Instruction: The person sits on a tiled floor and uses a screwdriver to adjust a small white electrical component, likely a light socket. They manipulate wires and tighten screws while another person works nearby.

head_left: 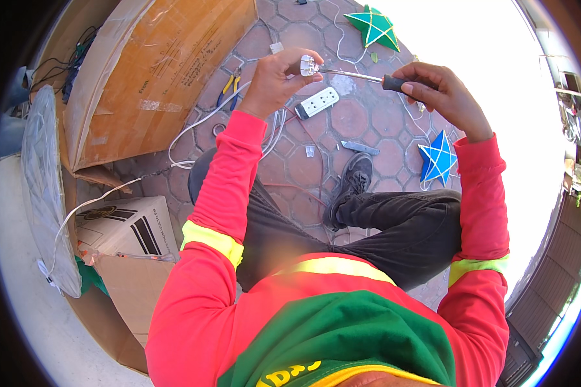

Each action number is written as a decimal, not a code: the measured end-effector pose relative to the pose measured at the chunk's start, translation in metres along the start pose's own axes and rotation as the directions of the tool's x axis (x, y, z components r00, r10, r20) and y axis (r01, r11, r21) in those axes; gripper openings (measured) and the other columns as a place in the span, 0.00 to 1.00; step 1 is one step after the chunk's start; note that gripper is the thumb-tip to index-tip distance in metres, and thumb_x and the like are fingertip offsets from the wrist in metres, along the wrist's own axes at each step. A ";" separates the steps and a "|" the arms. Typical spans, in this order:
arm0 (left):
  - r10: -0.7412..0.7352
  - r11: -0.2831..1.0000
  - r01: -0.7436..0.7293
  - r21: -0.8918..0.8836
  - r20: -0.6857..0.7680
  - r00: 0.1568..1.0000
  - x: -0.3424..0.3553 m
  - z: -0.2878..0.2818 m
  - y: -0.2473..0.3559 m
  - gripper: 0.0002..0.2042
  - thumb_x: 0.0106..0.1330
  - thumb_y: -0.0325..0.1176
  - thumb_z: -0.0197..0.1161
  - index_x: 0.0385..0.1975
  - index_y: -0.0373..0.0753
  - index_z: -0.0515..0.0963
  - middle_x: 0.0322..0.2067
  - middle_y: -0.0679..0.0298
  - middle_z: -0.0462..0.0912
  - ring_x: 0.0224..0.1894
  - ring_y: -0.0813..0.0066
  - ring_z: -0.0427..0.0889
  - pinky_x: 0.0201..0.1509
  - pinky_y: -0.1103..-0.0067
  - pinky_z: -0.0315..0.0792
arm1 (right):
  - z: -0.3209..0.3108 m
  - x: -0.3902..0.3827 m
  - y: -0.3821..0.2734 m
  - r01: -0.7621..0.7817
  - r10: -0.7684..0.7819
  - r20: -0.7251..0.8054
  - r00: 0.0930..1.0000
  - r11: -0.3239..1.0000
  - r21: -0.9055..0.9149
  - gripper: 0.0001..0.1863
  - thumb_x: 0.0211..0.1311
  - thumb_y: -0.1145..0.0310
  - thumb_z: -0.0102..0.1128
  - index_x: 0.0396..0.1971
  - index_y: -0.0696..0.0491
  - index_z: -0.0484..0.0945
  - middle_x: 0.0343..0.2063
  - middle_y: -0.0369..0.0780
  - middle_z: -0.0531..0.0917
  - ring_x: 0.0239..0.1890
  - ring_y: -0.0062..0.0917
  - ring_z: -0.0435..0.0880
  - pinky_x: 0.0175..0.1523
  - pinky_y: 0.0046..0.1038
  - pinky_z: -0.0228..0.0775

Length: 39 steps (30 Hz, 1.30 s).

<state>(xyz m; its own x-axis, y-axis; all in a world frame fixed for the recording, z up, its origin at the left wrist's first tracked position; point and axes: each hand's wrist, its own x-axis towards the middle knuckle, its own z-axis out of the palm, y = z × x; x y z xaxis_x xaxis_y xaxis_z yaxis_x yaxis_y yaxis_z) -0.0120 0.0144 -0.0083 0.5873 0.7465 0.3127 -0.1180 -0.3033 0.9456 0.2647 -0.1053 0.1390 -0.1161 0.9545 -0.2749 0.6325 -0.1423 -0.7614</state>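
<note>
While the left hand (274,76) pins the fitting (308,65) at its fingertips, the right hand (445,93) has the screwdriver (358,76) by the handle, shaft pointing at the fitting. Both are held up over the far half of the paving (349,117), not resting on it.

Fitting: small, white, partly see-through. Reads as light, stiff plastic; probably a bit slick, could crack if squeezed or levered hard. Best hold: pinch the outer sides, fingers off the end facing the driver. Screwdriver: rigid metal shaft, dark handle, moderate weight at most. Take it by the handle; the bare shaft would likely spin in the fingers.

Left hand: narrow pinch, index above, thumb below, fitting between. Right hand: thumb and fingers wrapped around the handle. Can't tell if the tip is seated or just touching; too small. Can't tell either if a wire leaves the fitting.

On the paving: power strip (317,103) below the screwdriver, pliers (228,84) toward the left edge near the carton (161,84), white cable (279,126) looped between. Green star (376,29) sits toward the far edge, blue star (438,160) to the right; right edge is blown out.
</note>
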 end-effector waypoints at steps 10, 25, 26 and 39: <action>-0.025 1.000 0.025 -0.007 0.033 0.999 -0.001 -0.002 0.005 0.11 0.62 0.26 0.73 0.43 0.37 0.83 0.32 0.74 0.79 0.35 0.88 0.76 0.39 0.87 0.73 | 0.005 0.009 0.017 0.187 -0.198 -0.064 0.978 0.972 -0.145 0.14 0.67 0.62 0.65 0.48 0.52 0.82 0.34 0.36 0.85 0.31 0.16 0.82 0.36 0.16 0.73; -0.037 0.998 0.039 -0.046 0.046 0.998 -0.002 -0.001 0.006 0.12 0.61 0.26 0.74 0.44 0.38 0.83 0.34 0.73 0.81 0.37 0.88 0.79 0.43 0.87 0.75 | 0.004 0.001 -0.007 0.299 -0.370 -0.034 0.928 0.798 -0.523 0.10 0.67 0.68 0.64 0.45 0.54 0.84 0.35 0.39 0.84 0.34 0.27 0.84 0.41 0.24 0.78; -0.035 0.999 0.036 -0.040 0.038 0.999 -0.001 0.000 0.006 0.12 0.61 0.26 0.74 0.43 0.38 0.83 0.34 0.72 0.82 0.37 0.88 0.79 0.41 0.86 0.74 | 0.006 0.000 -0.010 0.288 -0.375 -0.051 0.925 0.785 -0.549 0.10 0.67 0.69 0.64 0.45 0.55 0.84 0.34 0.39 0.84 0.34 0.28 0.84 0.42 0.25 0.78; -0.036 0.999 0.038 -0.026 0.061 0.997 -0.003 -0.002 0.007 0.12 0.61 0.25 0.73 0.44 0.37 0.82 0.35 0.72 0.82 0.39 0.87 0.79 0.44 0.86 0.75 | 0.012 0.002 -0.016 0.267 -0.383 -0.075 0.921 0.758 -0.595 0.12 0.57 0.76 0.70 0.42 0.52 0.82 0.37 0.38 0.83 0.38 0.30 0.87 0.44 0.28 0.80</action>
<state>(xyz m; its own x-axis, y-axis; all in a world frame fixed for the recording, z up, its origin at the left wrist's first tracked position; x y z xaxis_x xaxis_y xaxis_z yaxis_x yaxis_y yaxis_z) -0.0156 0.0112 -0.0020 0.6389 0.7196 0.2720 -0.1163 -0.2592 0.9588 0.2451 -0.1044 0.1439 -0.2921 0.9528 0.0828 0.9040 0.3033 -0.3014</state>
